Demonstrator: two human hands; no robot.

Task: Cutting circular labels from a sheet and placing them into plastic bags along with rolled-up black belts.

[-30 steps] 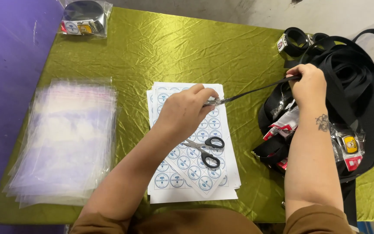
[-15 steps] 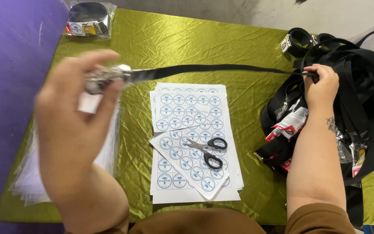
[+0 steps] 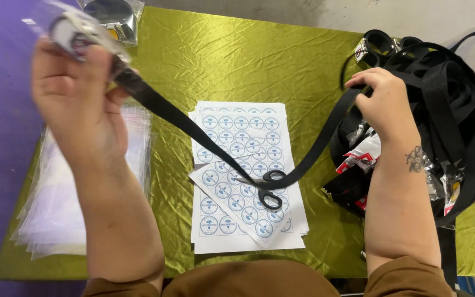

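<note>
My left hand [image 3: 78,93] is raised at the upper left, closed on the buckle end of a black strap [image 3: 193,135]. The strap sags down across the sticker sheets [image 3: 243,165] and rises to my right hand [image 3: 383,104], which grips it near the tangled pile of black straps [image 3: 446,88] on the table's right side. Black-handled scissors [image 3: 265,190] lie on the sheets, under the strap's lowest point.
A stack of clear plastic bags [image 3: 56,209] lies at the left of the olive-green tablecloth [image 3: 237,60]. A bagged strap [image 3: 114,16] sits at the far left corner. Red-and-white packets [image 3: 361,159] lie among the pile on the right.
My left hand pulled the strap's end from over the sheets up and to the left. The strap went from taut to sagging across the sheets. My right hand stayed at the pile.
</note>
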